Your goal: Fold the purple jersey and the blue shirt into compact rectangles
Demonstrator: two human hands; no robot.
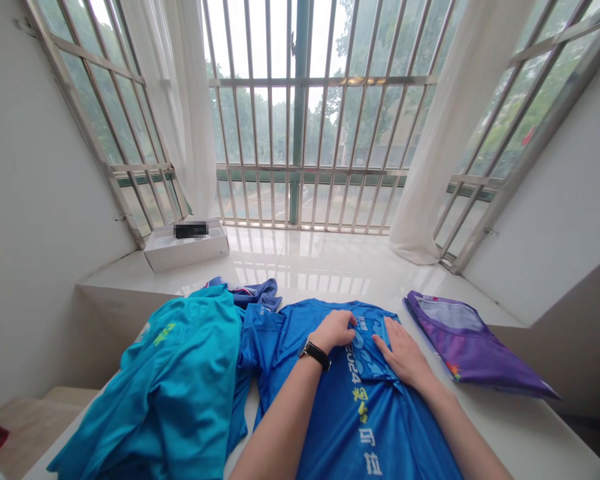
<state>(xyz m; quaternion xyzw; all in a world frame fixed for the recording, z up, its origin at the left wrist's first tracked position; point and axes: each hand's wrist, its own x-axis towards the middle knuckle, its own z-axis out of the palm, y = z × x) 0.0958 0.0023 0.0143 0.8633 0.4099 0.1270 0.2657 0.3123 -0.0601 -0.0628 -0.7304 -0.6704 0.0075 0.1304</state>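
A blue T-shirt (310, 413) with white and yellow lettering lies spread out in front of me. Its right sleeve is folded inward over the chest. My left hand (334, 331), with a black-strapped watch on the wrist, has its fingers curled closed on the folded sleeve's edge. Flat on the outer part of that fold rests my right hand (404, 352), fingers stretched out. A teal T-shirt (180, 380) lies rumpled on the left, beside the blue one's other sleeve.
Behind the teal shirt is a crumpled dark-blue garment (260, 292). A folded purple garment (480, 347) lies at the right. On the white window ledge (305, 260) stands a white box (187, 253). White curtains (425, 180) hang before the barred window.
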